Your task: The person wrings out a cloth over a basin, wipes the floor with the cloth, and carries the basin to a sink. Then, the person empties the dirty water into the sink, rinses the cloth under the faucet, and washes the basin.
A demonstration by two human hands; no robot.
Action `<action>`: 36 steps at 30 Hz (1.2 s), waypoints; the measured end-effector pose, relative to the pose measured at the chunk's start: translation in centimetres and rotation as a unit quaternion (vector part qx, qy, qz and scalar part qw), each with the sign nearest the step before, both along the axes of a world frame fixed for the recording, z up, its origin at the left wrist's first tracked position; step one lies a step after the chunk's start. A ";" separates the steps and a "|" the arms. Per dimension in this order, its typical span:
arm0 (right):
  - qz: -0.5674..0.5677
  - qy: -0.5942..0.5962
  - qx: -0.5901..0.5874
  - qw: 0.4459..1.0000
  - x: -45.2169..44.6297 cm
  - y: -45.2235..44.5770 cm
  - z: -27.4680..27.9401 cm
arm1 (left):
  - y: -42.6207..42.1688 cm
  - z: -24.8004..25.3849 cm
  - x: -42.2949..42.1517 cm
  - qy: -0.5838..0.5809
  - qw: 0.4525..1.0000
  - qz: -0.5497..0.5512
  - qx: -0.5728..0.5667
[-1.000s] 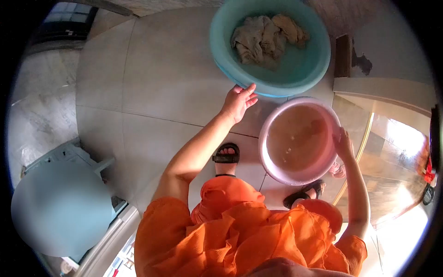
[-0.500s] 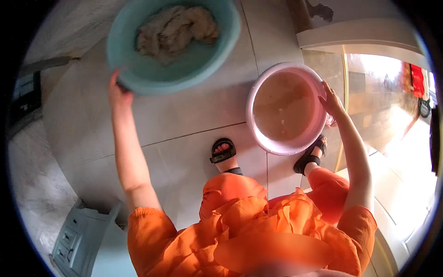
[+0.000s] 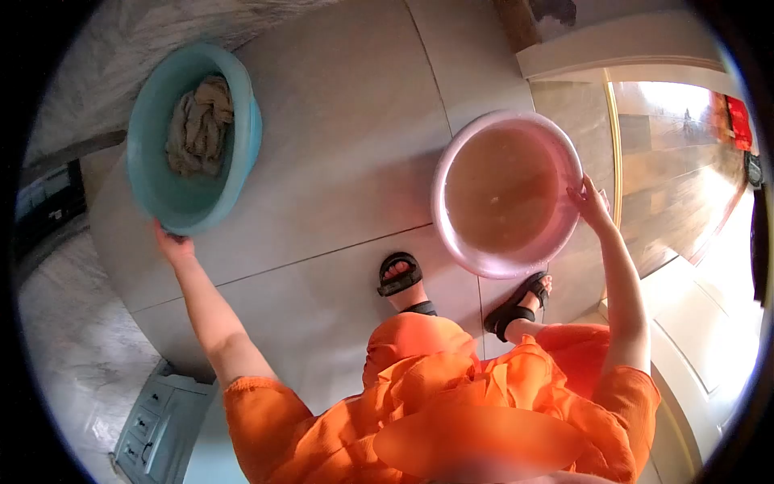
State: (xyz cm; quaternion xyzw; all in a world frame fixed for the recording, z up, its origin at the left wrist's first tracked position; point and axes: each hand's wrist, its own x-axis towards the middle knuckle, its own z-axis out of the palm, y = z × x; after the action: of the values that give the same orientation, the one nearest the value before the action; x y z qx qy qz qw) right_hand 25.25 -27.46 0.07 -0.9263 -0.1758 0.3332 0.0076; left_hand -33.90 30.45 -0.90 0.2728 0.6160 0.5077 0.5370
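Note:
At the left of the head view, a teal basin (image 3: 242, 161) tilts slightly toward me, a crumpled beige-grey cloth (image 3: 197, 133) lying in it. My left hand (image 3: 175, 244) is closed on the near rim of this basin, its fingers partly hidden beneath. A pink basin (image 3: 462, 256) with murky brown water (image 3: 500, 194) is on the right, above the floor near my feet. My right hand (image 3: 594, 206) grips its right rim, fingertips over the inner edge.
Large grey tiles (image 3: 339, 145) cover the floor. My feet in black sandals (image 3: 399, 276) stand just below the pink basin. A pale cabinet with drawers (image 3: 149, 423) is at lower left. A doorway with a gold-coloured strip (image 3: 614, 153) and a white door (image 3: 685, 323) are at right.
The teal basin has moved left and toward the wall with my left hand on its rim. The pink basin has barely shifted, and my right hand sits slightly lower on its rim.

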 end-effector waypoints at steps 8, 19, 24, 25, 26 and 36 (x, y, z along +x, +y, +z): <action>-0.179 0.097 0.227 0.952 -2.7 -5.0 -3.3 | -14.9 -3.1 7.8 0.118 0.985 -0.012 -0.123; 0.091 -0.080 0.068 0.990 -2.3 -3.6 -2.2 | -35.8 -6.2 28.8 0.210 0.836 -0.493 0.117; -0.038 0.063 0.203 0.977 -5.6 1.8 0.6 | -32.5 -4.4 26.2 0.168 0.878 -0.439 0.091; -0.028 0.055 0.185 0.981 -5.7 2.3 0.1 | -31.8 -3.7 25.7 0.137 0.884 -0.440 0.076; -0.020 0.045 0.210 0.976 -6.0 2.6 -0.7 | -31.1 -1.8 25.5 0.156 0.880 -0.441 0.084; -0.003 0.170 0.234 0.957 -8.6 15.8 -0.6 | -19.9 -2.1 21.0 0.171 0.911 -0.375 0.018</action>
State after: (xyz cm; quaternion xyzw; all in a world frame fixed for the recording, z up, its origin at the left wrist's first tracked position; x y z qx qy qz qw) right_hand 16.69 -11.70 -0.54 -0.8287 -0.2422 0.4355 0.2549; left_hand -12.92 10.58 -2.96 0.5759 0.5419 0.2253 0.5692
